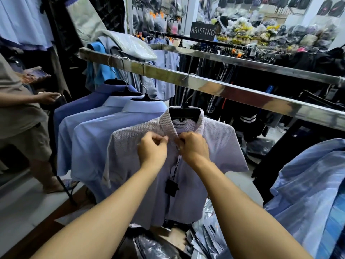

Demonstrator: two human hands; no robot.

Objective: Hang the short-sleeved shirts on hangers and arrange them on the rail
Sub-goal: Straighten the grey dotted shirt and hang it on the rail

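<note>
On the steel rail [214,86] the checked shirt [186,165] already hangs, left hand [152,149] and right hand [193,148] pinching its collar front, apparently buttoning; sliding it beside the blue shirts [89,139] likely follows.

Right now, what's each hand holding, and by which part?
Left hand and right hand both pinch the pale checked shirt at its front edges just below the collar.
</note>
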